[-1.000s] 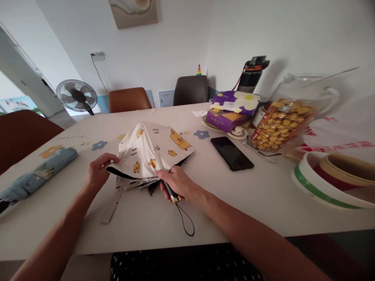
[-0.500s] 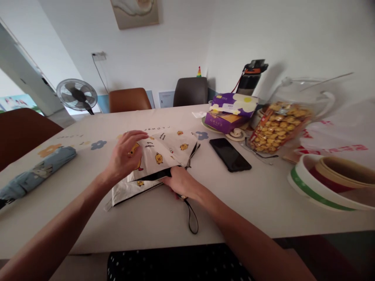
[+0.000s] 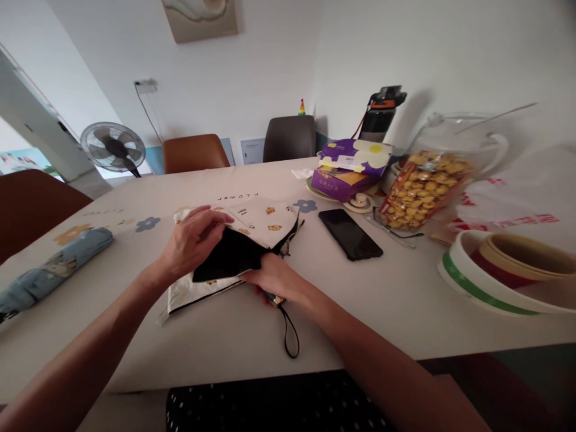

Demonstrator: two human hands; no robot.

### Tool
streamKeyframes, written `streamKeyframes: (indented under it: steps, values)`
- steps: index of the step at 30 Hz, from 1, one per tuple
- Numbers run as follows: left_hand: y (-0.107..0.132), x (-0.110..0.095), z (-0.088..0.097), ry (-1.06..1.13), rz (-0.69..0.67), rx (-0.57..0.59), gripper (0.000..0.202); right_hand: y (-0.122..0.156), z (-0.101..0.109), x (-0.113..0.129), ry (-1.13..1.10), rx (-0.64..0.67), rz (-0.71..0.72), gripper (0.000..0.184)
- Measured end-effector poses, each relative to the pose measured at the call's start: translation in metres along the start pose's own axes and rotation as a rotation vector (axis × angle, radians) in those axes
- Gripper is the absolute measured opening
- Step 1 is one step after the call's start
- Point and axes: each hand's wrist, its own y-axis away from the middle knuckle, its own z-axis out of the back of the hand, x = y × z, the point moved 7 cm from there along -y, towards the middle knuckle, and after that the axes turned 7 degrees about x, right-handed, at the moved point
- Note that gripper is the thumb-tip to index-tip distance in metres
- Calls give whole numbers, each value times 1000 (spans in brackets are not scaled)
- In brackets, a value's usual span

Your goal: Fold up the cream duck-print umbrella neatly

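A folding umbrella (image 3: 272,219) with white, yellow-duck-printed fabric lies loosely gathered on the table in front of me. My left hand (image 3: 193,239) pinches the edge of one panel and lifts it, so that its black underside (image 3: 231,255) shows. My right hand (image 3: 279,279) is closed around the umbrella near its handle end; most of its fingers are hidden beneath. A bit of the handle (image 3: 276,299) sticks out below that hand, and a black wrist strap (image 3: 297,345) hangs from it onto the table.
Left on the table (image 3: 216,354) lies a blue folded umbrella (image 3: 58,264). To the right are a black phone (image 3: 351,233), glasses (image 3: 396,231), purple tissue packs (image 3: 346,180), a snack-filled jug (image 3: 427,186), a black bottle (image 3: 380,114) and nested bowls (image 3: 477,288).
My left hand has taken the panel's edge and turned it up, exposing much more black lining. The right hand stays at the handle end. The view has shifted slightly.
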Motion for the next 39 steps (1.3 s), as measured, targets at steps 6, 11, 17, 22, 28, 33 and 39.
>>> streamKeyframes:
  steps: [6, 11, 17, 22, 28, 33, 39]
  values:
    - [31, 17, -27, -46, 42, 200, 17, -2, -9, -5, -409, 39, -13, 12]
    - [42, 24, -45, 36, -13, 218, 37, -5, -14, -10, -635, 150, -110, 21]
    - [47, 36, -43, 223, 78, 175, 36, -1, -19, -4, -813, 305, -137, 19]
    - [49, 38, -42, 261, 73, 168, 36, 4, -24, 3, -915, 397, -104, 29]
    - [51, 38, -37, 268, 68, 140, 34, 3, -27, 8, -952, 453, -95, 38]
    - [52, 30, -34, 274, -24, 138, 28, 3, -27, 5, -901, 410, -199, 24]
    - [49, 19, -30, 337, -25, 153, 25, 3, -32, 3, -848, 471, -204, 19]
